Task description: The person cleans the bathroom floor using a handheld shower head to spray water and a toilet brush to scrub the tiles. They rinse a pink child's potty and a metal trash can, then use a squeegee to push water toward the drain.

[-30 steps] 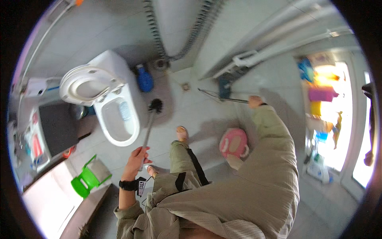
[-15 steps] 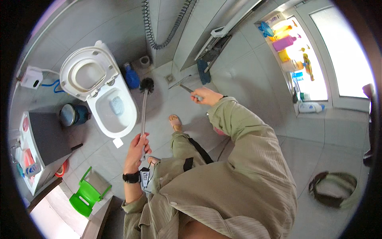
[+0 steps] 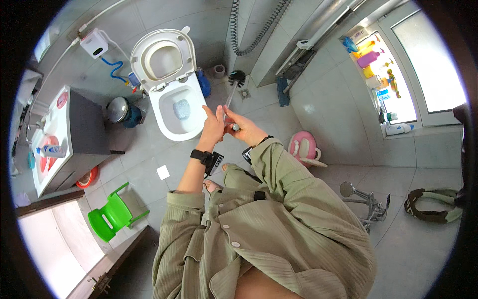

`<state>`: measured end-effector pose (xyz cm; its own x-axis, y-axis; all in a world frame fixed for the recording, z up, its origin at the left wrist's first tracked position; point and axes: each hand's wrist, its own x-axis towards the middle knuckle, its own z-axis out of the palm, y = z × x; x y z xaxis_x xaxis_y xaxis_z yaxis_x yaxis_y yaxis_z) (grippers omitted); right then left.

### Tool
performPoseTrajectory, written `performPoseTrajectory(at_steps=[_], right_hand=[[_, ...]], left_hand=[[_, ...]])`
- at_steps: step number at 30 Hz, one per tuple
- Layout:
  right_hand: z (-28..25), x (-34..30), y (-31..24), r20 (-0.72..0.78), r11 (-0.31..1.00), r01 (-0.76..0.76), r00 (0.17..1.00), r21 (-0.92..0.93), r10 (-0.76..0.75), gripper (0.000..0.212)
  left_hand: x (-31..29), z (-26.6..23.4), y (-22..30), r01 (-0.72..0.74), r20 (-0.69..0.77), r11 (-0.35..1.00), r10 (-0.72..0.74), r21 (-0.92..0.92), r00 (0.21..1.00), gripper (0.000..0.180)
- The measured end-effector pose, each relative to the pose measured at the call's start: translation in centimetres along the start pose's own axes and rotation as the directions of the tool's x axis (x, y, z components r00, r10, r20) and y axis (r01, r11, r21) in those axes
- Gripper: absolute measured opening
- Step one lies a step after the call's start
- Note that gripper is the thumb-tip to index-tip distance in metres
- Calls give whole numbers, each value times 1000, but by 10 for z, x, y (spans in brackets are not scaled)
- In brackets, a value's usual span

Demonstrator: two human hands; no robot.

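Observation:
My left hand (image 3: 213, 128) and my right hand (image 3: 245, 128) are close together in front of the toilet (image 3: 157, 107), just right of its bowl rim. A toilet brush (image 3: 236, 78) with a dark bristle head and a pale handle points away from me, its lower handle running in between my hands. My left fingers are closed about that handle, partly hidden. In my right hand is a squeegee, of which only the round grey handle end (image 3: 235, 127) shows; its blade is hidden. The toilet's lid and seat are up, and bluish water lies in the bowl.
A dark bin (image 3: 130, 113) and a grey vanity (image 3: 89, 124) stand left. Nearer are a green child's chair (image 3: 110, 214) and a white square (image 3: 163, 172) on the floor. At right are a pink child's toilet seat (image 3: 302, 147), a shower tap (image 3: 371, 203) and bottles (image 3: 371, 59) on the sill.
My hands were apart and have come together. The right hand moved left with the squeegee, the left moved forward along the brush. The view has shifted, showing the pink seat and shower tap.

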<state>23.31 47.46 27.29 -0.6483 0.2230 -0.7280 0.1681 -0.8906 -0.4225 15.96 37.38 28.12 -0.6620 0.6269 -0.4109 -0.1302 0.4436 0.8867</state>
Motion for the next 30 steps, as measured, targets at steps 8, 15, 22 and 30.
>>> performPoseTrajectory(at_steps=[8, 15, 22, 30], right_hand=[[-9, 24, 16, -45, 992, -76, 996, -101, 72, 14], [-71, 86, 16, -86, 991, -123, 988, 45, 126, 10], [-101, 113, -5, -38, 997, -44, 998, -69, 41, 9], [-103, 150, -79, -175, 997, 73, 982, -28, -77, 18]], left_hand=[[-8, 3, 1, -197, -139, 721, 378, 665, 915, 68], [-63, 30, 53, -565, 164, 533, 620, 630, 767, 25], [-80, 86, 77, -657, 161, 530, 700, 537, 696, 13], [-134, 89, 55, -761, 305, 648, 730, -26, 611, 22]])
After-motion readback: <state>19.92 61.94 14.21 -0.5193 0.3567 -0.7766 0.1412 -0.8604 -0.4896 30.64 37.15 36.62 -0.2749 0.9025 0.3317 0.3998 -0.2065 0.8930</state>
